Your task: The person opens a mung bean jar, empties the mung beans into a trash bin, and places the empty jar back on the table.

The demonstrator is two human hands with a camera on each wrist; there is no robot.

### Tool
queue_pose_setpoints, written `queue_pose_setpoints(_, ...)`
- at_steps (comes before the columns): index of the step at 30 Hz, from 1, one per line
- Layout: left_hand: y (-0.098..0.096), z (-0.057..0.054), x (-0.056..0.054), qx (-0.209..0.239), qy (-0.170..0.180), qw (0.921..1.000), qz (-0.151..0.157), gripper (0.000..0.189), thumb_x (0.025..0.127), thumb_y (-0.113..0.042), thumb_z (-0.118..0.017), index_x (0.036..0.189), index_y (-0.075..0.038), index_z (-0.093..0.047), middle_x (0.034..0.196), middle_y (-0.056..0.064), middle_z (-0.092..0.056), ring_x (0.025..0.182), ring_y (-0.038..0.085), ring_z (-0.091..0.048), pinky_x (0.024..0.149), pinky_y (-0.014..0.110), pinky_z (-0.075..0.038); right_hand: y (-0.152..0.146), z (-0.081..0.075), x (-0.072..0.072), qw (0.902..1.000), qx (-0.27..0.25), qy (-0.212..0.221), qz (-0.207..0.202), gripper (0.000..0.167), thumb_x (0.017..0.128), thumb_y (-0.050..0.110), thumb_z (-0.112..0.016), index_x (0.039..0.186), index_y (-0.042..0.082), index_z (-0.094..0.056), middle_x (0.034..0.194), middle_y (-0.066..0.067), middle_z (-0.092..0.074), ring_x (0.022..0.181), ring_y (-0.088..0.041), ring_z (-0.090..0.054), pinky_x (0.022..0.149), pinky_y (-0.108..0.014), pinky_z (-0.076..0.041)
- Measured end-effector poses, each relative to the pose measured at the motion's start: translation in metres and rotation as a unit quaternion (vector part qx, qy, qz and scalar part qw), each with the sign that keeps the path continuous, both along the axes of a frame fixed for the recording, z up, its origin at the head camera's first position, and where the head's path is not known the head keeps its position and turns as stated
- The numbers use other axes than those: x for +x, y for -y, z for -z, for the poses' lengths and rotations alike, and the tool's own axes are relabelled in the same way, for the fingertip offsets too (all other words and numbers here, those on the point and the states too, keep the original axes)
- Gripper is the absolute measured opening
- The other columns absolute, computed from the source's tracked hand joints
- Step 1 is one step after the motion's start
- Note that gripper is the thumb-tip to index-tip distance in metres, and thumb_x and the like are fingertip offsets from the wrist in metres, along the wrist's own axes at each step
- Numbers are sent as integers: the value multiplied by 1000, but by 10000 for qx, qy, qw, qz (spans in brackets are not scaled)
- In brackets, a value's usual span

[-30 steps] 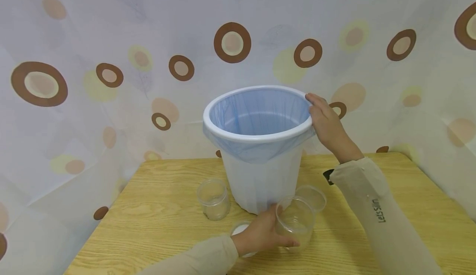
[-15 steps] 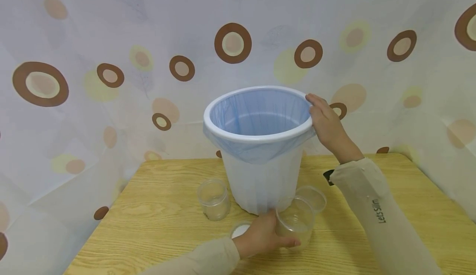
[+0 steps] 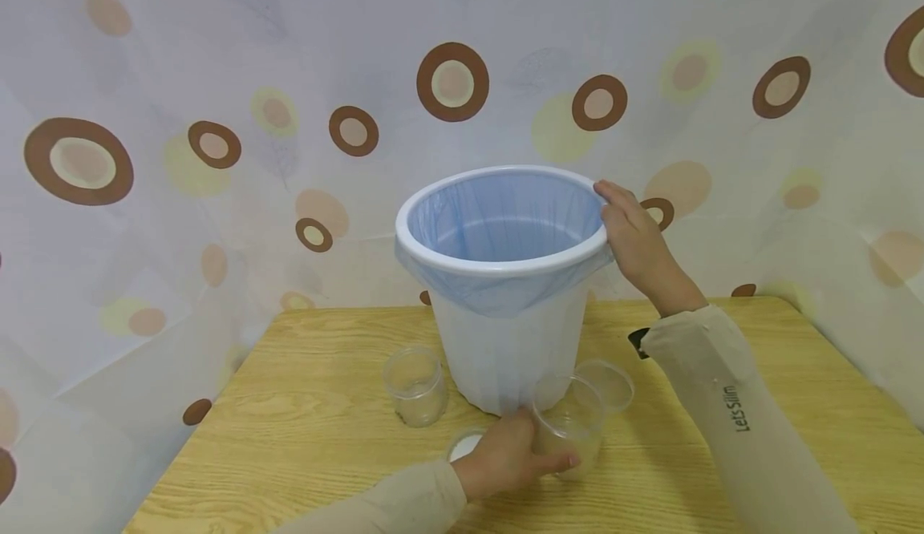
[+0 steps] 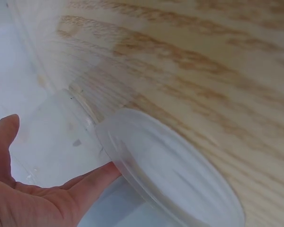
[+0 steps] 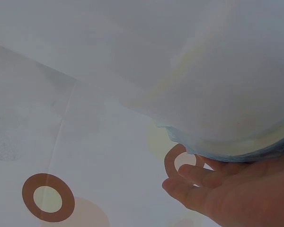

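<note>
My left hand [image 3: 508, 454] holds a clear round plastic jar [image 3: 566, 414] in front of the bin, thumb on its near side and fingers reaching to the far side. In the left wrist view the jar's clear wall [image 4: 57, 137] lies between thumb and fingers. Under my left wrist sits another round container [image 3: 464, 444] with white showing, partly hidden. My right hand [image 3: 638, 249] rests on the right rim of a white bin [image 3: 505, 349] lined with a blue bag. In the right wrist view its fingers [image 5: 194, 191] extend past the rim, fairly straight; the thumb is hidden.
A clear plastic jar [image 3: 416, 390] stands upright left of the bin. Beside the bin's right base lies a clear round lid-like piece [image 3: 609, 384]. Everything is on a wooden table [image 3: 303, 406] with a patterned cloth [image 3: 346, 53] hanging behind.
The jar in my left hand has shifted slightly up and to the left. My right hand and the bin have stayed in place.
</note>
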State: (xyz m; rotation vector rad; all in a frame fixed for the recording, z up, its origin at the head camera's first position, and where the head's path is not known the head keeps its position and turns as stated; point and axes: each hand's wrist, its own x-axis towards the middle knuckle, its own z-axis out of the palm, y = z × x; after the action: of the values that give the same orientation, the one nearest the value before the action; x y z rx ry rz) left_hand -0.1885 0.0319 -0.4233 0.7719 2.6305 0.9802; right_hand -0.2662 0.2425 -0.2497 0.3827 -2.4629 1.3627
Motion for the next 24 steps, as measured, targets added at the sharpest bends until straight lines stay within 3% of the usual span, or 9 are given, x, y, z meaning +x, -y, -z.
queue_pose_setpoints(9, 2, 0, 3, -256, -38, 9995, -169, 61, 83, -46, -72, 114, 3, -54, 95, 11, -64, 84, 16, -62, 73, 26, -50, 1, 2, -2, 10000, 19, 63, -14, 56, 101, 26, -17, 151, -1, -21, 159, -16, -13, 145, -36, -7, 114, -55, -10)
queue_pose_setpoints(15, 4, -2, 2, 13, 146, 9998, -121, 67, 79, -43, -77, 124, 0, -51, 105, 6, -64, 95, 13, -61, 82, 25, -48, 2, 2, -3, 10000, 3, -20, -13, 56, 101, 25, -18, 150, -3, -22, 158, -18, -14, 145, -36, -8, 115, -54, -9)
queue_pose_setpoints(24, 5, -12, 4, -41, 378, 9993, -41, 83, 74, -42, -81, 132, 5, -43, 113, 11, -61, 102, 17, -60, 87, 25, -47, 1, 4, -4, 9995, -310, 72, 7, 56, 102, 27, -19, 152, 2, -19, 160, -13, -10, 146, -32, -3, 115, -54, -5)
